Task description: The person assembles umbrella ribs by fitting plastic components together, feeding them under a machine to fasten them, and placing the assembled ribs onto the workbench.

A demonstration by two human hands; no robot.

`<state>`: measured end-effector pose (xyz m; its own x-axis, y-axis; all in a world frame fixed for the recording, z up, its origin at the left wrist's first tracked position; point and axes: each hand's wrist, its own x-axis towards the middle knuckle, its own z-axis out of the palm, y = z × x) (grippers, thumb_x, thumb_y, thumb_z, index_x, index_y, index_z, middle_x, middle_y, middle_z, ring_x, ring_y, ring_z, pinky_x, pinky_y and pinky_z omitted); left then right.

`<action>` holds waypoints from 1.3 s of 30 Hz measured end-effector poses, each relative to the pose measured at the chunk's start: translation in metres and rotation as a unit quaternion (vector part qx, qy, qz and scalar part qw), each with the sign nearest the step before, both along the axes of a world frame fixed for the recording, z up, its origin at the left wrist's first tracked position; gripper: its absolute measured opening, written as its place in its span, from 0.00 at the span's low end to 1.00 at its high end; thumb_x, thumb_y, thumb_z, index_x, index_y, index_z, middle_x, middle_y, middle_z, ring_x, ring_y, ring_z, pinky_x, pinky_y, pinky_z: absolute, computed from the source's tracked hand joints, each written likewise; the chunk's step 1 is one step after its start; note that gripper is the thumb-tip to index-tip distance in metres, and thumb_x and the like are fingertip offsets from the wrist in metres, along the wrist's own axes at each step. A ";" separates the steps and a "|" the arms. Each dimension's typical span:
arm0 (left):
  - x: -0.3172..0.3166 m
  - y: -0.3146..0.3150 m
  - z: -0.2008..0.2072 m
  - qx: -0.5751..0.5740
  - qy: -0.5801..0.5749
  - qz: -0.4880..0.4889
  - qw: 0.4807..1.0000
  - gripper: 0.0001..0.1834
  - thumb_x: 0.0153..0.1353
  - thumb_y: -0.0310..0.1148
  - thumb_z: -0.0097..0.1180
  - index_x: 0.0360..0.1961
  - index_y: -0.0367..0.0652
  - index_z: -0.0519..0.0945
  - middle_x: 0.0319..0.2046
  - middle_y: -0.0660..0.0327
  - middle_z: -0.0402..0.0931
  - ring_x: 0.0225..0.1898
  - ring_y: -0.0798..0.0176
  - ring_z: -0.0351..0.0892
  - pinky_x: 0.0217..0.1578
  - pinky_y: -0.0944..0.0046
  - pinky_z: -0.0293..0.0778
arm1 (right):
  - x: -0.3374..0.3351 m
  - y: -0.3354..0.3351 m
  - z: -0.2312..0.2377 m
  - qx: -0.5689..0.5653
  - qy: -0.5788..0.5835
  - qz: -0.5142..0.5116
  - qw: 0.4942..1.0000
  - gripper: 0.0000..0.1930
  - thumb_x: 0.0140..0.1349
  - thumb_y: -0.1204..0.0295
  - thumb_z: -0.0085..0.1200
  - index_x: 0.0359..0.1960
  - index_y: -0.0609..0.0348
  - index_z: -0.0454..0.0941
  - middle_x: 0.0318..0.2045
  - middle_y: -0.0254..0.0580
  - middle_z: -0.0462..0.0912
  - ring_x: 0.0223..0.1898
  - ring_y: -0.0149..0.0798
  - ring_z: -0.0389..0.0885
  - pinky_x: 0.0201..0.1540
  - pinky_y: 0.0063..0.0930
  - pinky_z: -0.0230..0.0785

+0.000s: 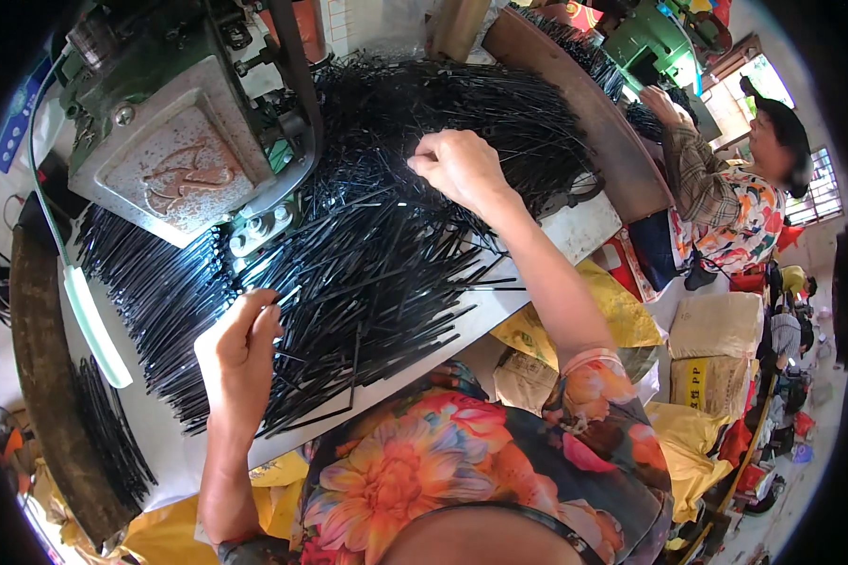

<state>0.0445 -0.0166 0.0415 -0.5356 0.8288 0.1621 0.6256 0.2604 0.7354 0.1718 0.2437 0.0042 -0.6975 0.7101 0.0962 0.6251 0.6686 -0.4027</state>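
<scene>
A green press (174,160) is standing over a white worktable (174,461). Black rods (358,301) are lying around the press: a roughly parallel layer is spreading beneath it and toward its near left, a looser pile is covering the table in front of it, and a dense heap is filling the space to its right. The left hand (237,353) is hovering just in front of the press, at the edge of the rods; its thumb and fingers are forming a narrow pinch, and whether a rod is being held cannot be told. The right hand (457,165) is hovering over the heap to the right of the press; its fingers are forming a tight curl, and their contents are remaining hidden from view. A brown left guard (47,377) is curving along the table left of the press, and a brown right guard (584,104) is bounding the heap opposite. Among containers, a yellow sack (622,311) is lying to the near right of the press, and brown packages (716,325) are standing stacked farther right; their contents are not showing.
</scene>
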 end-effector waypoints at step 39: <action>-0.057 0.026 -0.052 0.060 -0.020 0.101 0.993 0.09 0.51 0.24 0.52 0.35 0.35 0.76 0.18 0.64 0.70 0.19 0.74 0.65 0.22 0.73 0.63 | -0.070 -0.087 -0.008 -0.449 0.315 0.182 0.816 0.06 0.54 0.75 0.47 0.27 0.66 0.75 0.16 0.40 0.77 0.15 0.25 0.72 0.18 0.15 0.63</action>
